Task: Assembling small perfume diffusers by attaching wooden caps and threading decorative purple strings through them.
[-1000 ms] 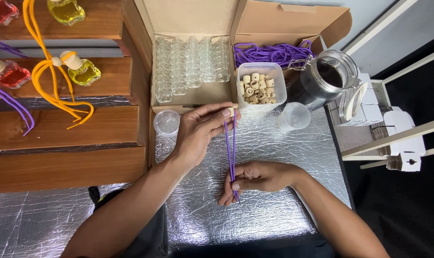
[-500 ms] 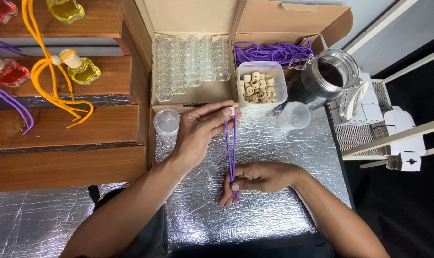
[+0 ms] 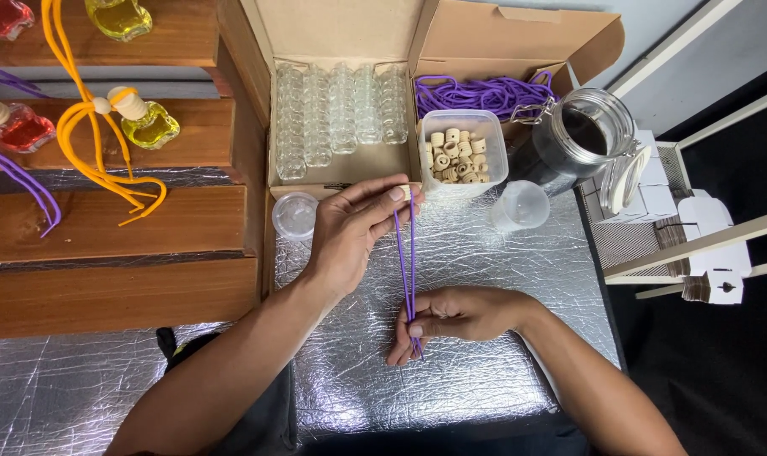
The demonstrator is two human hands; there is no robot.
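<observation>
While the left hand (image 3: 350,241) pinched a small wooden bead (image 3: 407,192) at twelve o'clock, the right hand (image 3: 451,317) gripped the taut purple cord (image 3: 407,262) at six; any slack might have dropped the bead.

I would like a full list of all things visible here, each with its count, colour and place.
purple cord: one, doubled, stretched between both hands
wooden bead: one, pale, at left fingertips
bead tub: one, clear, tan beads, behind the hands
glass bottles: many, clear, in open cardboard box
cord bundle: purple, right box compartment
glass jar: one, dark contents, lid open, right
plastic cups: two, clear, on foil surface
filled bottles: two yellow, two red, on wooden steps
orange cord: on the steps
left hand: pinches cord top
right hand: pinches cord bottom
</observation>
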